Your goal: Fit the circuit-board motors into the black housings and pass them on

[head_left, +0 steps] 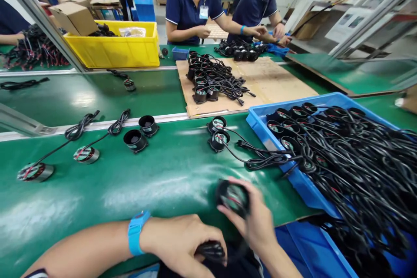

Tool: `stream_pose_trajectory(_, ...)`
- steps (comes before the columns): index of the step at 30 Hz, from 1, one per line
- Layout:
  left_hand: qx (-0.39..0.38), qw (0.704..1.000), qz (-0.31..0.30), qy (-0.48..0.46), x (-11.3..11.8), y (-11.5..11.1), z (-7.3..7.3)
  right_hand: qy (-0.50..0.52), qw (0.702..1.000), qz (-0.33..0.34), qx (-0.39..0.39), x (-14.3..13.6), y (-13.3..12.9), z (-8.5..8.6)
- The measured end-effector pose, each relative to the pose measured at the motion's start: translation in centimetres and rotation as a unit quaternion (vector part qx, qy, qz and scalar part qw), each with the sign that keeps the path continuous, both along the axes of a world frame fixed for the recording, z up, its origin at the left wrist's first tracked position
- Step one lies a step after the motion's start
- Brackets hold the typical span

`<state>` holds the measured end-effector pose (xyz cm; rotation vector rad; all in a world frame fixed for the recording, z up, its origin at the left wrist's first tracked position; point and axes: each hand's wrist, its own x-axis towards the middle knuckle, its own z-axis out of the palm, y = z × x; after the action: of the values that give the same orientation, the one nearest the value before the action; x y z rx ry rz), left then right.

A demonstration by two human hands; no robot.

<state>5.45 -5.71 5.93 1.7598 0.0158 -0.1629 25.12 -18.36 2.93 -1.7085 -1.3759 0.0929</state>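
Observation:
My right hand [257, 217] grips a round black motor housing [223, 193] with a green circuit board and red wires inside; it is blurred by motion. A bundled black cable [211, 250] is wrapped in the fingers of my left hand [185, 239], near the table's front edge. Further up the green table, two wired housings [219, 140] stand close together, their cables running right to the blue tray. Two black housings [135, 140] without visible boards stand to the left. Beyond them lie two silver motor cores [86, 154] with green boards and coiled cables.
A blue tray [260, 124] heaped with wired housings and black cables stands on the right, with another blue bin [312, 247] below it. Cardboard [270, 78] across the rail carries more housings. A yellow bin [114, 50] is at the back left. Two co-workers [195, 13] work opposite.

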Motion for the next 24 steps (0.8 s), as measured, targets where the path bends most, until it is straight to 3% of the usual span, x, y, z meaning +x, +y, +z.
stream_pose_trajectory(3,0.011,1.0,0.015,0.021,0.1,0.0,-0.3,0.013,0.993,0.041,-0.106,-0.2,0.7,-0.5)
stream_pose_trajectory(7,-0.005,1.0,-0.014,0.007,0.1,0.1,-0.5,0.001,1.0,-0.007,-0.018,-0.3,1.0,-0.9)
stream_pose_trajectory(11,0.0,1.0,0.008,0.021,0.1,0.3,-0.3,0.025,0.995,0.028,-0.095,0.1,1.0,-0.7)
stream_pose_trajectory(14,0.011,0.999,-0.001,0.03,0.1,0.5,-0.2,0.023,0.998,-0.011,-0.053,0.3,0.9,-0.9)
stream_pose_trajectory(16,0.002,0.999,-0.008,0.036,0.2,0.5,-0.3,0.034,0.997,0.016,-0.06,0.3,1.2,-1.5)
stream_pose_trajectory(20,-0.006,0.999,-0.011,0.048,0.3,0.5,-0.7,0.09,0.979,0.079,-0.163,0.8,1.8,-2.8)
stream_pose_trajectory(24,0.014,0.998,0.001,0.064,0.3,0.6,-0.6,0.07,0.972,0.12,-0.19,3.0,0.4,-1.3)
